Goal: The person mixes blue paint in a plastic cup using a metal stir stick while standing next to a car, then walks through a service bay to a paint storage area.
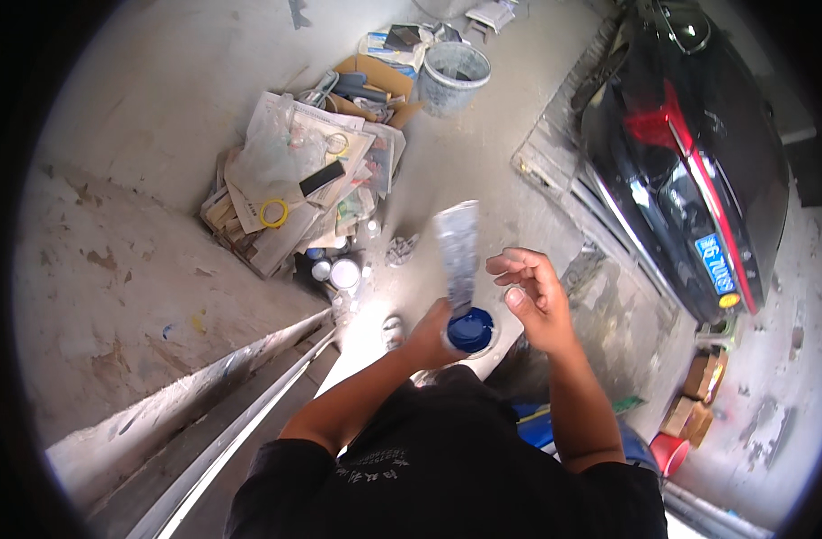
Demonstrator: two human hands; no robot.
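Note:
Close in front of my body, my left hand (430, 336) is wrapped round a small round tub of dark blue paint (471, 331), tilted so that I look down into it. A flat grey-smeared strip (458, 250), wider toward its far end and shaped like a scraper, rises beside the tub's rim at my left hand; whether my fingers hold it or it rests against the tub I cannot tell. My right hand (538, 301) hovers just right of the tub, fingers loosely bent and apart from the thumb, with nothing in it.
A paper stack (267, 171) with a yellow tape roll (273, 213) and a black flat object (322, 179) stands at left. Several white-lidded pots (344, 274) sit below it. Farther off are a bucket (454, 76) and cardboard box (379, 75). A black car (676, 171) stands right.

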